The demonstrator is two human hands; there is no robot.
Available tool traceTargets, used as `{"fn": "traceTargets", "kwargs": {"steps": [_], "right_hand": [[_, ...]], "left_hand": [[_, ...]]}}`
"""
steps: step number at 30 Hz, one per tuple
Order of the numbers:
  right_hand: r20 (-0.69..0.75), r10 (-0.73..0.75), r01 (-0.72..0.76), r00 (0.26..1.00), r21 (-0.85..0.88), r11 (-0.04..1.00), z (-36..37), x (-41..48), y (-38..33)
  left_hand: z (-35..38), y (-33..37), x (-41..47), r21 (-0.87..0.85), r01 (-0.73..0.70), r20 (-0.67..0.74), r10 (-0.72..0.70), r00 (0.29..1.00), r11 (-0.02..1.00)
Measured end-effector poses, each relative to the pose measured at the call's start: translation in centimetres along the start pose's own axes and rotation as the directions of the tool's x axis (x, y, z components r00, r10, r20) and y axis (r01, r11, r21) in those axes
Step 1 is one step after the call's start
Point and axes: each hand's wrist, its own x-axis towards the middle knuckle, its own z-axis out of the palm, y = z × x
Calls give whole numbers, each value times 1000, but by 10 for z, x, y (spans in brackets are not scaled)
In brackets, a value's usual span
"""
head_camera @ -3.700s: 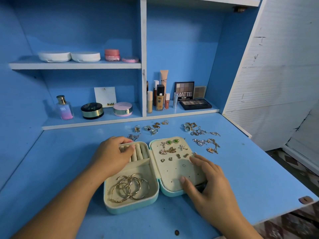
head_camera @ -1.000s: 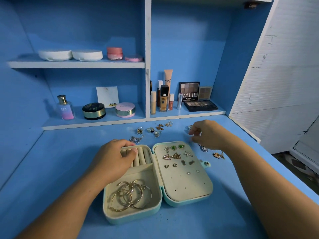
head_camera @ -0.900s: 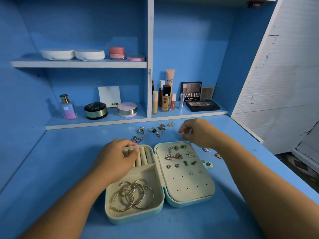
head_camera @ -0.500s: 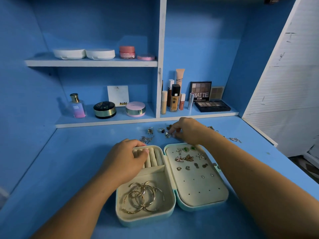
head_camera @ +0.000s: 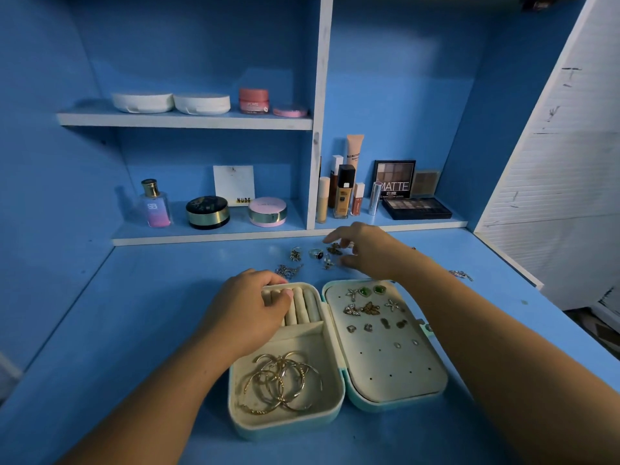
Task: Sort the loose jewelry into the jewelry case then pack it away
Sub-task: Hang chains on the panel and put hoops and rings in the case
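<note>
The open mint jewelry case lies on the blue desk. Its left half holds gold hoop bangles and cream ring rolls. Its right panel carries several pinned earrings. My left hand grips the case's back left corner, fingertips on the ring rolls. Behind the case, loose rings and charms are scattered. My right hand hovers over them, fingers and thumb spread around a small gold piece without holding it. More loose jewelry lies to the right.
A low shelf behind the desk holds a perfume bottle, round compacts, foundation bottles and an eyeshadow palette. The upper shelf carries white cases and pink jars. A white slatted panel stands at the right.
My right hand has left the case's right side and the right-hand cluster and moved left to the pieces behind the case. My left hand has stayed on the case.
</note>
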Motion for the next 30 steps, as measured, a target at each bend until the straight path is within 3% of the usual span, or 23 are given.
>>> {"fn": "traceTargets", "kwargs": {"steps": [4,10,14,20,30], "right_hand": [[-17,-67,67,998,24,997,8,3,-5],[-119,38,-40,992,-19,999,6,4,0],[-60,78,-81,995,-58,995,6,6,-1],[-61,89,-88,994,30,996,-2,2,0],[-158,332,-340,930,-25,940,-34,-29,60]], "left_hand": [[0,-1,0,0,3,2,-3,1000,1000],[0,0,0,2,8,2,-8,1000,1000],[0,0,0,-7,13,0,-13,1000,1000],[-1,0,-1,-7,10,3,-10,1000,1000],[-1,1,-1,-13,17,3,-17,1000,1000]]}}
